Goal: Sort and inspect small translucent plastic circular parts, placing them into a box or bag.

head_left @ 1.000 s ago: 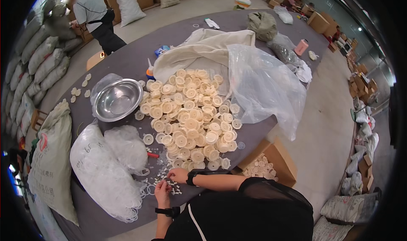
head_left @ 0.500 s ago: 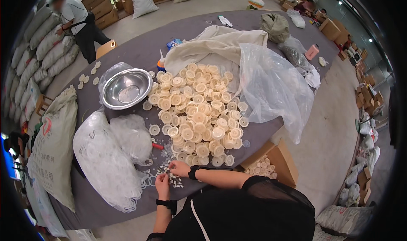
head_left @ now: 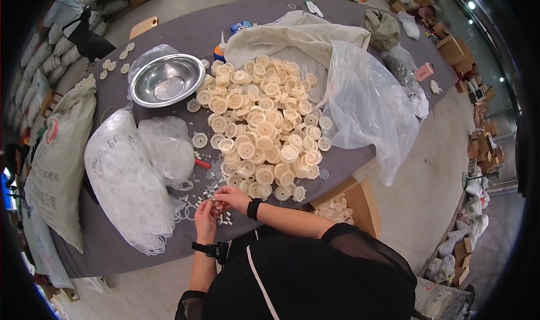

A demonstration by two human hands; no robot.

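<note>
My left hand point(head_left: 206, 220) and my right hand point(head_left: 232, 199) meet fingertip to fingertip at the near edge of the table. Both are closed in a pinch on something tiny that I cannot make out. Small whitish cylindrical pieces point(head_left: 225, 219) lie scattered beside and under my fingers. Beyond them are tiny clear bits point(head_left: 215, 175) and a red stick-like object point(head_left: 202, 163). A large heap of cream round plastic caps point(head_left: 264, 130) lies just past my right hand. Left of my hands, a clear bag full of translucent rings point(head_left: 128, 180) spills some rings toward them.
A steel bowl point(head_left: 167, 80) stands at the left of the heap. Clear plastic sheeting point(head_left: 365, 103) and beige cloth point(head_left: 298, 33) lie behind it. An open carton point(head_left: 363, 204) with small parts is below the table's right edge. A full woven sack point(head_left: 59, 162) leans at the left.
My hands have come closer together, their fingertips now meeting. The whole view has shifted, so the table sits higher in it. A person at the far left has bent toward the sacks.
</note>
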